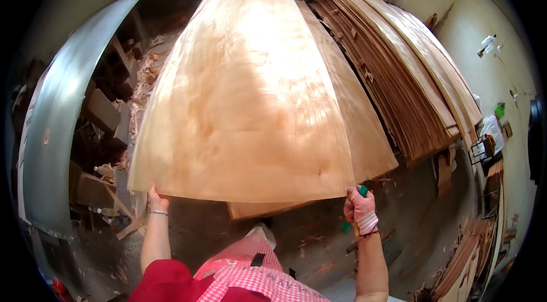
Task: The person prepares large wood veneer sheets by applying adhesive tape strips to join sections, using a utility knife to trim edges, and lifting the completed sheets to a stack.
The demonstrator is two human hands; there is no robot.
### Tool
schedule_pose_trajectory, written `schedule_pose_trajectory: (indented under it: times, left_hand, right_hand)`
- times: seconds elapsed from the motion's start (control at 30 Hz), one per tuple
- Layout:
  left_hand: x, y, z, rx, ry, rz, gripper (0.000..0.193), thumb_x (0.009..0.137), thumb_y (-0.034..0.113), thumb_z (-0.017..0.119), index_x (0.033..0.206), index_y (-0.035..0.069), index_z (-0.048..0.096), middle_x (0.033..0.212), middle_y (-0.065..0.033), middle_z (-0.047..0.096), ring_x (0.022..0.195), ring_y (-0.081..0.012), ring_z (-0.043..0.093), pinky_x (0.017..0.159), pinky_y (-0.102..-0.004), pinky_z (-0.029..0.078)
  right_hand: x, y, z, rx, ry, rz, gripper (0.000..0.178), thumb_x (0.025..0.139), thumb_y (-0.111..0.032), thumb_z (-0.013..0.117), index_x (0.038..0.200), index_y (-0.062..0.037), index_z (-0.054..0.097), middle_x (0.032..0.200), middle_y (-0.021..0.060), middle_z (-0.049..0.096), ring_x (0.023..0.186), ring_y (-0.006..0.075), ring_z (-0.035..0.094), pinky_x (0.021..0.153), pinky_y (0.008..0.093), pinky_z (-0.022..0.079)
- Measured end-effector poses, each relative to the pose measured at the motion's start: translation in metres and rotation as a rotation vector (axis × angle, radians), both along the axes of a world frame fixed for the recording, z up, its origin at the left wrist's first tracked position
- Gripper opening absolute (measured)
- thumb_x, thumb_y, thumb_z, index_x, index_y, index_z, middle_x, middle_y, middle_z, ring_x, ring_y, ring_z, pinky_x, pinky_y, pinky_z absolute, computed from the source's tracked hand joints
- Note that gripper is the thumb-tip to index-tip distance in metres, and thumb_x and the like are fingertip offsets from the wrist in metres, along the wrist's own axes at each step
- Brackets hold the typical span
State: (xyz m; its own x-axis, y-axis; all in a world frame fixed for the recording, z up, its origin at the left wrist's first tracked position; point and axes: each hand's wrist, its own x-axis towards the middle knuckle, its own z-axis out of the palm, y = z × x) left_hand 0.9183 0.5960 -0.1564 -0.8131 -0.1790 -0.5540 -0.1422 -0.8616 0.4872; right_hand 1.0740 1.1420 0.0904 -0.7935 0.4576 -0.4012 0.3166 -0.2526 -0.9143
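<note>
The middle of the view is filled by a wide veneer sheet (245,91). Passage on the right is blocked by a tall veneer stack (399,68), on the left by wood scraps (108,114). Bare floor (319,245) is left open below the sheet's near edge.

Concrete floor (319,245) lying grey and dusty, carrying everything here. Wood scraps (310,242) and splinters scattering across it near person's feet. Tall stack of veneer sheets (399,74) sitting at right, edges curling. Smaller veneer pile (467,256) leaning low at right edge. Offcuts and shavings (142,74) heaping at left among dark wooden blocks (94,188). Curved metal sheet (62,114) standing along left side.
</note>
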Motion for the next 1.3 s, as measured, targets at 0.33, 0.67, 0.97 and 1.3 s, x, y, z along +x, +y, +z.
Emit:
schedule_pose_trajectory:
  times: [0.33,0.67,0.97,1.3]
  left_hand:
    - [-0.024,0.167,-0.014,0.014,-0.043,0.029,0.043,0.094,0.035,0.039,0.122,0.004,0.046,0.124,-0.0102,0.05,0.113,-0.0267,0.048,0.097,-0.0423,0.037]
    - [0.002,0.336,-0.063,-0.062,-0.013,0.038,0.041,0.091,0.03,0.05,0.121,0.004,0.046,0.122,-0.0075,0.051,0.111,-0.0239,0.047,0.097,-0.0405,0.036]
    - [0.028,0.442,-0.11,-0.097,-0.037,0.403,0.039,0.089,0.026,0.045,0.12,0.003,0.047,0.119,-0.0101,0.053,0.111,-0.0257,0.048,0.097,-0.0414,0.036]
    - [0.021,0.321,-0.178,-0.535,-0.098,0.248,0.03,0.089,0.027,0.051,0.097,-0.001,0.057,0.095,-0.0076,0.06,0.089,-0.0167,0.057,0.08,-0.0303,0.044]
  right_hand:
    - [-0.072,0.164,-0.001,0.306,-0.128,0.051,0.021,0.082,-0.017,0.056,0.065,-0.0074,0.049,0.042,0.0,0.041,0.027,0.011,0.036,0.026,0.0245,0.027]
    - [-0.1,0.358,-0.099,1.022,-0.066,0.204,0.01,0.077,-0.008,0.058,0.07,-0.0011,0.056,0.054,0.0022,0.052,0.047,0.0097,0.049,0.046,0.0259,0.039]
    - [-0.088,0.483,-0.253,1.209,-0.191,0.264,0.023,0.077,-0.012,0.061,0.095,-0.0002,0.06,0.072,0.0159,0.061,0.067,0.0255,0.062,0.064,0.0328,0.048]
    - [-0.086,0.494,-0.403,1.137,-0.438,0.296,0.03,0.08,-0.015,0.058,0.106,0.0001,0.056,0.082,0.0142,0.064,0.074,0.0219,0.062,0.069,0.0315,0.048]
